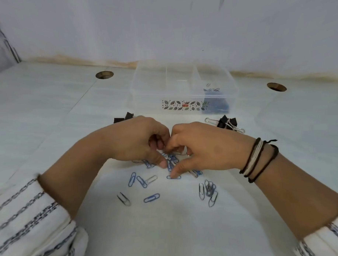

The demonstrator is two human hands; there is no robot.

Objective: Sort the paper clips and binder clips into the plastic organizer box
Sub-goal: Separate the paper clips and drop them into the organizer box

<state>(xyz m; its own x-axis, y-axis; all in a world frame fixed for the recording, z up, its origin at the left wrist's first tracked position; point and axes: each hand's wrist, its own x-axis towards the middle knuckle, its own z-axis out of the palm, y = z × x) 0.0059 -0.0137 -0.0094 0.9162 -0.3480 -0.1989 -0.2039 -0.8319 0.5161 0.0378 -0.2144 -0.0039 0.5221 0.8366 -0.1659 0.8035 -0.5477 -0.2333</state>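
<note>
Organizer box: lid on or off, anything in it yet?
No lid visible on the organizer box; its top looks open. Partly filled: blue paper clips sit in the right compartment; the others look empty.

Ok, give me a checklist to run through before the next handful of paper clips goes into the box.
1. Box open on top, no lid in the way: ok.
2. Right compartment already holds blue paper clips; that is the one to use: ok.
3. Left hand and right hand both on the pile of blue clips: ok.
4. Firm pinch on clips: cannot tell, the fingers hide it.
5. Grey clips apart from the blue pile: ok.
6. Binder clips clear of the way to the box: not ok, they lie just before it.
</note>
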